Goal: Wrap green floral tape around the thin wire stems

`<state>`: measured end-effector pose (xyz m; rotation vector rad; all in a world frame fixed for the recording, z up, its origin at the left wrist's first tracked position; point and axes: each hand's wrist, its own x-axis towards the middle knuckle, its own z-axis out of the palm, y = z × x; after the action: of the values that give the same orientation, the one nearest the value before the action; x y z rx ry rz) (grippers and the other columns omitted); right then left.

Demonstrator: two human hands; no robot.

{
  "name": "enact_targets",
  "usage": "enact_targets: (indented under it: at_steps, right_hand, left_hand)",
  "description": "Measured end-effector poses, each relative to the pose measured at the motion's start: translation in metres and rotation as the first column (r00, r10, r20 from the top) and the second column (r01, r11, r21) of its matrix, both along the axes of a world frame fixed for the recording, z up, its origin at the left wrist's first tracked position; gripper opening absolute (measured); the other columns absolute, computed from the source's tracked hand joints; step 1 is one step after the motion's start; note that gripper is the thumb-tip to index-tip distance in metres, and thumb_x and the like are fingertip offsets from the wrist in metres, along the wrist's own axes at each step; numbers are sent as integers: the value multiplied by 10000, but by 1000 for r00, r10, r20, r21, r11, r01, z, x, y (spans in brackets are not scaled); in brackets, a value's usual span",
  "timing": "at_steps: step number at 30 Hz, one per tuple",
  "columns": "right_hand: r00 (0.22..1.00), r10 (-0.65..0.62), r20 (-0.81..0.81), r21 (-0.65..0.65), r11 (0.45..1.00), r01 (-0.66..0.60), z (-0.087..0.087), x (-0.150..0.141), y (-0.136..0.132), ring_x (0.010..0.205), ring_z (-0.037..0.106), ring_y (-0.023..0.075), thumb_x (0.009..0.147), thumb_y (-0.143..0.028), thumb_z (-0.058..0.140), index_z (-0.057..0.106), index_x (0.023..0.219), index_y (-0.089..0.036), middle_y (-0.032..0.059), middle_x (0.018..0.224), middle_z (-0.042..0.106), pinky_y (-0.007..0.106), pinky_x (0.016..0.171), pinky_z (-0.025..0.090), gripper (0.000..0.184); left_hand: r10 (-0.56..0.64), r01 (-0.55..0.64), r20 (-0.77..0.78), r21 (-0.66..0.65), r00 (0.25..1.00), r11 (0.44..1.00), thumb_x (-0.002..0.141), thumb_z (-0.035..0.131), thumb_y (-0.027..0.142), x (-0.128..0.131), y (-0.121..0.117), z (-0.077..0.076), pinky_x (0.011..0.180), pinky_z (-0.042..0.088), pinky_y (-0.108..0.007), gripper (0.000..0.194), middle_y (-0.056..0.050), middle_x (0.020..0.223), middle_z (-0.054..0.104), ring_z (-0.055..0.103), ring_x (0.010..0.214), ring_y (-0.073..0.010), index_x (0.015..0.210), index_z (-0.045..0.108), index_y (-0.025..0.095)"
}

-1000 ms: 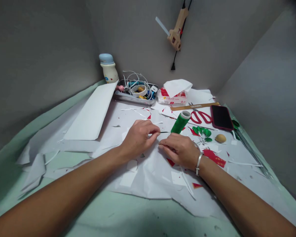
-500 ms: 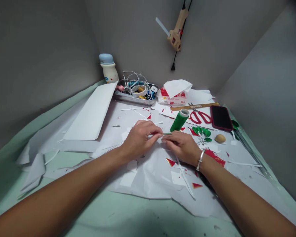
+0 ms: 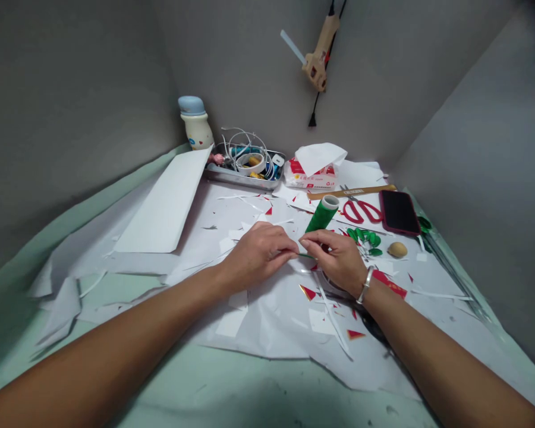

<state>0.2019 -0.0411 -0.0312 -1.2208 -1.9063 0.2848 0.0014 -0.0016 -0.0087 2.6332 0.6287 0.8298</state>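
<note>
At the middle of the counter [image 3: 258, 386], my left hand [image 3: 263, 254] pinched a thin green stem [image 3: 307, 256] between thumb and forefinger, the fingers nearly closed. The stem pointed toward my right hand [image 3: 336, 255], just beside it, where the fingers curled inward and the thumb and forefinger came close together; whether they had hold of anything, I could not tell. A green spool [image 3: 321, 215] leaned just beyond my right hand, its pale top tipped toward the counter's right edge; I could not tell whether hand and spool touched.

White paper [image 3: 276, 330] littered with scraps covered much of the counter under my hands. Toward the right edge lay a cluster of green leaves [image 3: 364, 236] and, near them, a small tan ball [image 3: 397, 249]. Nearer the far right corner, red-handled scissors [image 3: 359, 204] lay beside a phone [image 3: 400, 212]. Along the far edge sat a tissue pack [image 3: 312, 177] and a metal tray [image 3: 232, 176] of odds and ends, with a blue-capped bottle [image 3: 197, 128] toward the far left corner. A glue gun [image 3: 318, 65] hung on the wall above the far edge.
</note>
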Motion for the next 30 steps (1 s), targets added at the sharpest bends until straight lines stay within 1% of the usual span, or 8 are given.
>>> enact_targets:
  at_steps: [5, 9, 12, 15, 19, 24, 27, 30]
  right_hand:
    - [981, 120, 155, -61, 992, -111, -3, -3, -2, 736, 588, 139, 868, -205, 556, 690, 884, -212, 10, 795, 691, 258, 695, 451, 136]
    - [947, 144, 288, 47, 985, -164, 2, -8, -9, 689, 540, 146, 877, -226, 538, 678, 871, -197, 14, 706, 652, 270, 659, 427, 143]
    - [961, 94, 259, 148, 980, -136, 5, -8, -10, 682, 520, 149, 879, -226, 540, 674, 899, -183, 24, 714, 641, 278, 649, 415, 142]
    - [985, 36, 166, 169, 984, -64, 8, -7, -8, 673, 518, 142, 883, -210, 543, 673, 880, -184, 21, 717, 641, 280, 673, 416, 133]
    - [999, 0, 45, 106, 994, -5, 9, -4, -5, 668, 540, 128, 871, -185, 563, 680, 841, -191, 10, 729, 656, 256, 655, 420, 121]
    - [999, 2, -32, -23, 1000, -2, 3, -2, -1, 689, 567, 125, 869, -214, 571, 691, 850, -204, 3, 760, 667, 250, 652, 431, 122]
    - [998, 10, -54, -92, 996, -15, 0, -1, 1, 722, 586, 127, 874, -231, 560, 688, 843, -205, 1, 788, 674, 251, 681, 441, 134]
    - [999, 41, -7, -130, 991, -41, -4, 1, 3, 756, 597, 132, 869, -205, 553, 690, 850, -219, -6, 800, 680, 255, 713, 445, 139]
  left_hand:
    - [190, -173, 84, -178, 978, 969, 849, 572, 211, 0, 1, 4, 824, 422, -320, 93, -15, 839, 665, 582, 822, -152, 851, 663, 191]
    - [283, -274, 31, -167, 959, 947, 842, 563, 188, 0, 2, 2, 827, 412, -335, 102, -13, 832, 668, 582, 798, -155, 837, 664, 187]
    - [243, -249, -63, -111, 968, 962, 846, 541, 179, 0, 2, 0, 832, 405, -346, 122, -22, 828, 664, 576, 817, -170, 843, 662, 187]
    - [158, -168, -111, -93, 981, 981, 853, 527, 193, -1, 3, -2, 827, 410, -336, 135, -26, 837, 659, 571, 817, -171, 866, 662, 193]
    - [50, -72, -152, -145, 987, 987, 862, 506, 202, -1, 2, -1, 793, 422, -314, 166, -34, 837, 648, 569, 806, -166, 896, 668, 196]
    - [-32, -5, -161, -223, 986, 975, 846, 508, 181, 0, 0, 4, 812, 418, -333, 168, -31, 817, 642, 566, 790, -161, 880, 672, 189]
    - [-15, -14, -85, -332, 996, 943, 845, 508, 193, 0, -2, 7, 778, 428, -315, 164, -31, 835, 640, 563, 796, -154, 867, 671, 186]
    - [62, -52, 6, -456, 998, 889, 833, 526, 224, 0, -3, 9, 755, 437, -301, 153, -38, 867, 647, 568, 805, -151, 867, 670, 184]
